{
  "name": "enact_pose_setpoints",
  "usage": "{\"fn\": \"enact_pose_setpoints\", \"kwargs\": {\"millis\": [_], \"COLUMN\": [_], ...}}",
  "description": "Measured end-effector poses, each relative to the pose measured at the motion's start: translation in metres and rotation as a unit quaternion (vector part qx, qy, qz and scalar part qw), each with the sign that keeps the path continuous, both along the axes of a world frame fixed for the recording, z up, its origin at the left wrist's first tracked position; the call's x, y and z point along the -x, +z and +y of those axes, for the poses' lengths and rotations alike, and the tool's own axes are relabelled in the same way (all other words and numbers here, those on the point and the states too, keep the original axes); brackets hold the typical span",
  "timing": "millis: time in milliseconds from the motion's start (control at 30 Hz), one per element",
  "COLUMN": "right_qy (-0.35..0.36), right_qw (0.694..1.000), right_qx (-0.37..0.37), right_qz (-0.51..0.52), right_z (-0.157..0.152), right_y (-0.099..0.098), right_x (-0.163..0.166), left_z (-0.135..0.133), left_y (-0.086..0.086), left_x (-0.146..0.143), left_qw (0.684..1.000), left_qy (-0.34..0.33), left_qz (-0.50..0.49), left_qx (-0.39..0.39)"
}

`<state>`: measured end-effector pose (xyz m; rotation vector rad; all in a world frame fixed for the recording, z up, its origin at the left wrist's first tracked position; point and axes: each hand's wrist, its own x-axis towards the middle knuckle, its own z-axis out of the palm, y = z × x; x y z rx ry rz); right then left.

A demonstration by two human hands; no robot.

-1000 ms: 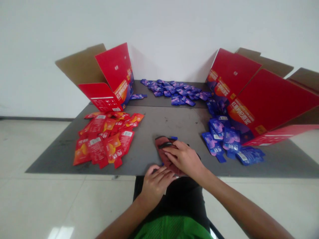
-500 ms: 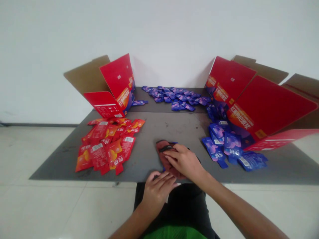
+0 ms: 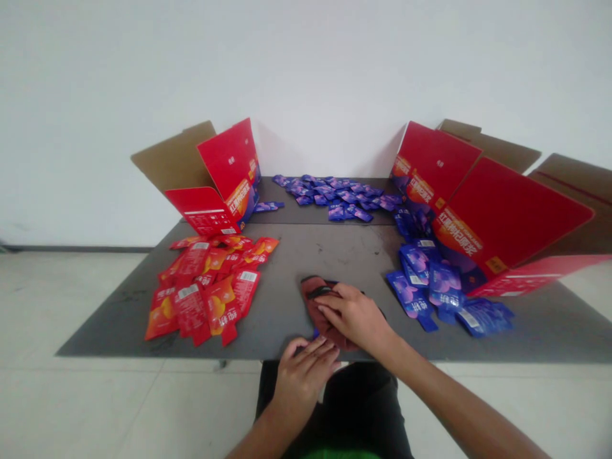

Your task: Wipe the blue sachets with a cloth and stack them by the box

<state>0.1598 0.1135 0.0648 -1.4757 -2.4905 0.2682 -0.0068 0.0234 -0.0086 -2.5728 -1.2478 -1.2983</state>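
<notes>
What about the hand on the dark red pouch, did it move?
No. The right hand still lies on the same end of the dark red pouch; the whole view shifted, not the hand.

A bare packing room: printed cartons and sachet heaps (red, blue) crowd the tabletop edges.

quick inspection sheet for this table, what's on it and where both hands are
surface: dark grey table, scuffed
things in hand: dark red pouch near the front edge, black strap across it
clutter: red sachets on the left; blue sachets on the right; far blue sachets at the back; left red carton and right red carton, both open
grippers: right hand lies flat on the pouch; left hand at the table edge beside it, grip unclear
cables: nothing seen
surroundings: white wall, tiled floor
</notes>
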Motion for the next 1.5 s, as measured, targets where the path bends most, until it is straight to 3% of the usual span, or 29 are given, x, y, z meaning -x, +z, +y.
{"fn": "enact_pose_setpoints", "kwargs": {"millis": [100,167,267,400,533,600,667,767,900,1033,1100,1167,1267,1400,1500], "right_qy": [-0.058,-0.063,-0.013,0.061,-0.003,-0.043,-0.058,-0.022,0.051,-0.028,-0.064,-0.071,-0.043,0.020,-0.004], "right_qw": [0.998,0.997,0.999,0.998,0.999,0.997,0.996,0.998,0.999,0.999,0.996,0.995,0.997,0.999,1.000], "right_qx": [-0.012,-0.028,-0.049,-0.012,-0.007,-0.016,-0.037,-0.057,-0.007,-0.004,-0.008,-0.027,-0.053,-0.006,0.000], "right_qz": [-0.035,-0.028,0.007,-0.002,-0.032,-0.054,-0.047,-0.011,-0.018,-0.042,-0.066,-0.061,-0.024,-0.026,-0.027], "right_z": [0.040,0.045,0.011,-0.027,0.015,0.041,0.046,0.011,-0.030,0.012,0.039,0.047,0.017,-0.031,-0.012], "right_y": [0.011,0.024,0.031,0.011,0.000,0.009,0.021,0.028,0.011,0.000,0.008,0.020,0.030,0.015,0.001], "right_x": [-0.008,-0.010,-0.005,0.003,-0.001,-0.005,-0.008,-0.006,0.000,-0.001,-0.004,-0.006,-0.005,0.001,0.003], "left_z": [0.000,0.000,-0.001,-0.002,0.000,0.000,0.000,-0.001,-0.002,-0.001,0.000,0.000,0.000,-0.001,-0.001], "left_y": [0.001,0.001,0.002,0.003,0.004,0.003,0.003,0.002,0.003,0.005,0.005,0.005,0.006,0.009,0.010], "left_x": [0.001,0.001,0.001,0.001,0.002,0.002,0.002,0.002,0.002,0.003,0.003,0.002,0.002,0.002,0.003], "left_qw": [1.000,1.000,1.000,1.000,1.000,1.000,1.000,1.000,1.000,1.000,1.000,1.000,1.000,0.999,0.999], "left_qy": [-0.007,-0.008,-0.003,-0.003,-0.013,-0.017,-0.015,-0.009,-0.003,-0.016,-0.021,-0.020,-0.015,-0.008,-0.016], "left_qz": [0.005,0.007,0.010,0.003,-0.003,0.002,0.005,0.005,0.001,0.004,0.005,0.000,-0.004,-0.003,0.000], "left_qx": [-0.010,-0.006,0.006,0.028,0.006,0.002,0.003,0.009,0.023,0.013,0.009,0.010,0.011,0.035,0.033]}}
